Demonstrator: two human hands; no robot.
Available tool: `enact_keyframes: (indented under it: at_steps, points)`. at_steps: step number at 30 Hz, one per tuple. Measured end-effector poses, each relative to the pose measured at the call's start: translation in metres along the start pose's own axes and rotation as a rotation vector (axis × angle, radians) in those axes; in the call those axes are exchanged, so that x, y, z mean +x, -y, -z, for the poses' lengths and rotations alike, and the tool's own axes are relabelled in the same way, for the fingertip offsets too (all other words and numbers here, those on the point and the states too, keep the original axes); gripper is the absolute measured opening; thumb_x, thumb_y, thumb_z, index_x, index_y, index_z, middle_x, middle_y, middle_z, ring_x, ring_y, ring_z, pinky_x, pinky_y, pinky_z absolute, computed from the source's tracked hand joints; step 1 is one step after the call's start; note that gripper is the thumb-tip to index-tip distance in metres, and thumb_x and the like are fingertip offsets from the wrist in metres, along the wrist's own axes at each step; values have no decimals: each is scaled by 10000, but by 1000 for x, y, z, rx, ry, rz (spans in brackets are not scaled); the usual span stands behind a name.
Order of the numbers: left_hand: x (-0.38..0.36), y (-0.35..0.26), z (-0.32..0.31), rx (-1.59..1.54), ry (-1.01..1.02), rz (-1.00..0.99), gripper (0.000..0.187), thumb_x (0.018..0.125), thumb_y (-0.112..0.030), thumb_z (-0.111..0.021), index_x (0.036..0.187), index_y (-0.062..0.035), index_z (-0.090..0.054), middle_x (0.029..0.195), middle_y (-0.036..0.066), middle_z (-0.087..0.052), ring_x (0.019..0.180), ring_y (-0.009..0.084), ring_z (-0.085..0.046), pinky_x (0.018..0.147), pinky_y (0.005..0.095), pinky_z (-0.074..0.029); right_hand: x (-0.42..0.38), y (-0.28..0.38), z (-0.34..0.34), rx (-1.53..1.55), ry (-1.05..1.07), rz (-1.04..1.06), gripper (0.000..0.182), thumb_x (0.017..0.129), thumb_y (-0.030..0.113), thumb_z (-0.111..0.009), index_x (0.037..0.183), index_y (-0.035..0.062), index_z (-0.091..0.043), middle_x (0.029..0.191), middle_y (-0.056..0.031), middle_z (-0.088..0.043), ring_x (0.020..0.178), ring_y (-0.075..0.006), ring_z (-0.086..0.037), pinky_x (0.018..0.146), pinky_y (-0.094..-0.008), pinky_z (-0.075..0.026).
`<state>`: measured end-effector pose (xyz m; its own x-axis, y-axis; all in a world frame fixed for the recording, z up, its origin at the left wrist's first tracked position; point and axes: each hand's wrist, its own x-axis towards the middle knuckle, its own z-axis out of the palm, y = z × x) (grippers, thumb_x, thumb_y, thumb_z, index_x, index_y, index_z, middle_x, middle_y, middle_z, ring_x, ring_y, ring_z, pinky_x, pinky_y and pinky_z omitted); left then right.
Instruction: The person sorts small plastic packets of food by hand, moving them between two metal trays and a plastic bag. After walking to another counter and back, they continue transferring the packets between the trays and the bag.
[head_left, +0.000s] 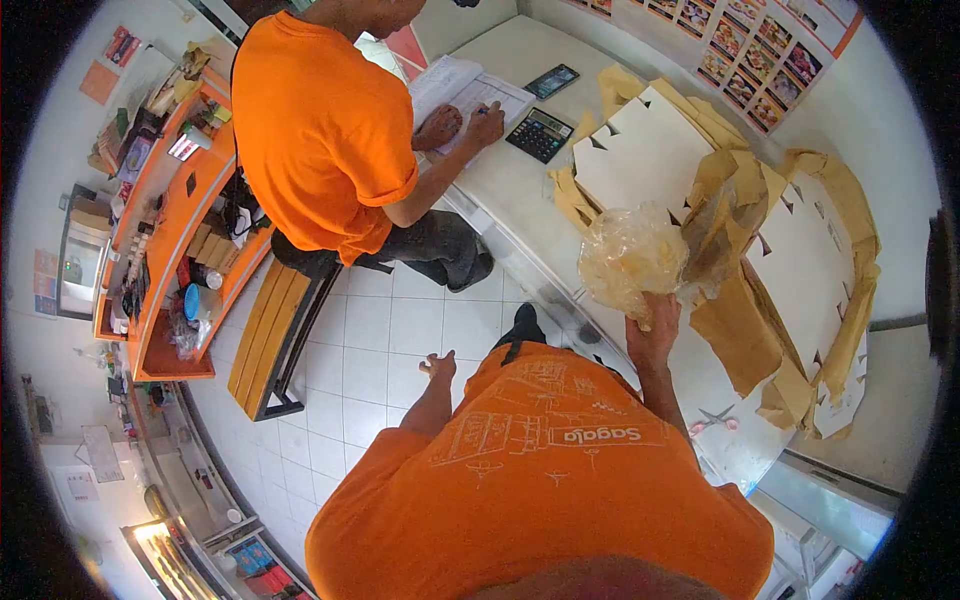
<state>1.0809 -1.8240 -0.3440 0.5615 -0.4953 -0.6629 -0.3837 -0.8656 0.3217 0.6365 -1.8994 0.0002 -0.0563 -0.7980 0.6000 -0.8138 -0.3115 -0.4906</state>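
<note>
My right hand [654,328] has its fingers closed on a crumpled clear plastic bag [632,252] above the white counter [690,375]. Torn brown paper [738,325] lies beside the plastic, wrapped partly around two stacks of white sheets, one [645,150] behind the bag and one [808,270] to its right. My left hand [438,367] hangs over the tiled floor with its fingers apart and nothing in it. Scissors with pink handles [714,420] rest on the counter near my right forearm.
A person in an orange shirt [310,130] sits at the counter, writing in an open book [490,100]. Near the book are a calculator [540,135] and a phone [552,81]. A wooden bench [270,335] and orange shelves [165,250] stand at the left.
</note>
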Motion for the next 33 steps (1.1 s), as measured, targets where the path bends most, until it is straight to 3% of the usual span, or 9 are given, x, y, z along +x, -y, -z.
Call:
enact_keyframes:
  at_steps: [2,6,9,12,15,18,21,27,33]
  points:
    - [46,27,-19,120,37,-20,793,833,-486,-633,1396,-11,-340,1478,172,-186,1380,456,-49,1086,528,-338,3,2,-1,9,21,-22,397,678,55,-712,1059,60,-604,1017,-136,-611,947,-356,-528,817,-458,-397]
    - [56,27,-16,333,76,-103,801,835,-489,-631,1401,-4,-338,1485,130,-201,1377,455,-88,1081,548,-337,8,3,-8,18,-9,-10,391,674,20,-707,1048,58,-599,1021,-146,-613,948,-374,-540,810,-465,-417]
    - [28,4,-2,97,1,14,807,838,-497,-633,1409,-15,-330,1455,144,-287,1386,418,-133,1085,586,-278,12,7,-9,45,17,-53,386,686,-24,-720,1042,54,-592,1042,-169,-620,979,-407,-558,811,-482,-448]
    - [20,-7,7,165,117,-5,706,894,-498,-557,1396,-31,-391,1394,185,-401,1401,371,-156,1092,607,-160,10,2,-14,22,32,-52,382,692,-15,-719,1047,47,-592,1050,-177,-616,998,-413,-553,834,-480,-446]
    - [47,5,2,666,176,-222,608,947,-493,-456,1365,-52,-468,1349,188,-474,1389,340,-204,1085,601,-63,21,4,-14,4,24,-23,377,700,-5,-716,1052,41,-591,1055,-180,-614,1007,-418,-551,854,-482,-443]
    - [38,-3,6,650,207,-293,574,974,-488,-375,1326,-61,-529,1365,197,-458,1378,358,-215,1087,602,-35,28,5,-16,-5,5,-40,383,703,3,-718,1063,39,-592,1062,-183,-613,1017,-420,-552,868,-488,-441]
    - [34,-19,9,511,125,-246,627,940,-498,-463,1360,-33,-464,1364,212,-443,1377,383,-190,1111,579,-83,32,1,-23,-27,13,-64,394,704,6,-721,1075,42,-595,1072,-185,-612,1030,-421,-552,872,-492,-442]
    - [100,-16,-9,262,110,15,849,810,-514,-650,1401,-6,-313,1440,203,-301,1395,412,-60,1099,522,-293,47,-3,-39,-38,-11,-33,420,668,47,-726,1071,50,-608,1040,-159,-601,1009,-389,-530,883,-508,-410]
    - [117,-34,-4,309,106,-95,840,814,-501,-644,1400,5,-321,1474,164,-225,1406,422,-7,1084,520,-334,69,1,-46,-81,-28,-41,420,688,39,-720,1093,49,-610,1078,-171,-608,1059,-409,-537,912,-522,-414]
